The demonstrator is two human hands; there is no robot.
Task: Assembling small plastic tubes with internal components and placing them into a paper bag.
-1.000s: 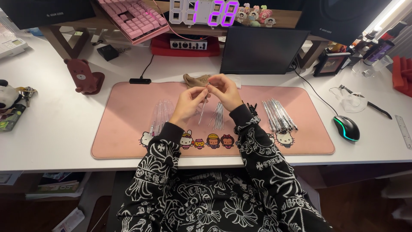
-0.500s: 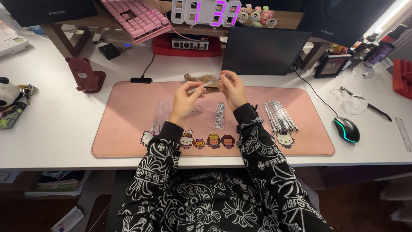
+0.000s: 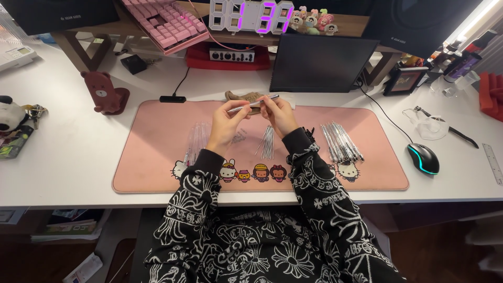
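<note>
Both my hands are raised over a pink desk mat (image 3: 157, 152) and together hold one thin silver pen (image 3: 252, 104) nearly level. My left hand (image 3: 229, 121) pinches its left end, my right hand (image 3: 277, 112) its right end. Under my hands lies a small pile of thin silver rods (image 3: 267, 141). A larger pile of silver pens (image 3: 340, 141) lies on the mat to the right, and a bunch of clear tubes (image 3: 196, 140) lies to the left. A brown pouch (image 3: 241, 97) sits just behind my hands.
A dark tablet (image 3: 319, 63) stands behind the mat. A black mouse (image 3: 423, 158) lies to the right, with a tape dispenser (image 3: 430, 124) beyond it. A brown bear-shaped stand (image 3: 105, 94) is at the left, a pink keyboard (image 3: 162, 23) and digital clock (image 3: 251, 15) on the shelf.
My hands have drawn slightly apart and the silver pen between them now lies nearly level and in plain sight. The view has shifted a little.
</note>
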